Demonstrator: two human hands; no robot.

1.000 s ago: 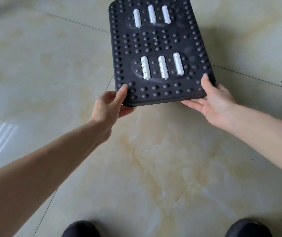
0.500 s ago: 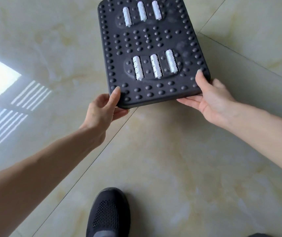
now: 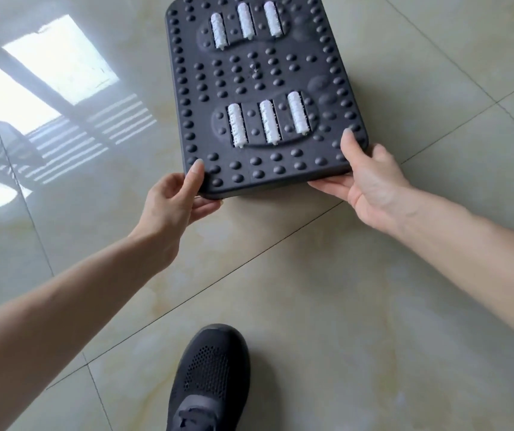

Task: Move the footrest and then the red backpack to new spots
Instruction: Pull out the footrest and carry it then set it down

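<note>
Above the tiled floor (image 3: 374,306), footrest (image 3: 259,88) is held out in front of me. Left hand (image 3: 171,206) clamped on near-left corner, right hand (image 3: 371,181) on near-right corner. One black shoe (image 3: 209,377) below.

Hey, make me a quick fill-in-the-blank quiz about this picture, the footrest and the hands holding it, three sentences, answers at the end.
1. The footrest is held by ____ hands, the left hand and right hand at its near corners.
2. Its white rollers sit in two groups of ____.
3. On the tiled floor below, one ____ shoe is in view.

Answers: two; three; black
</note>
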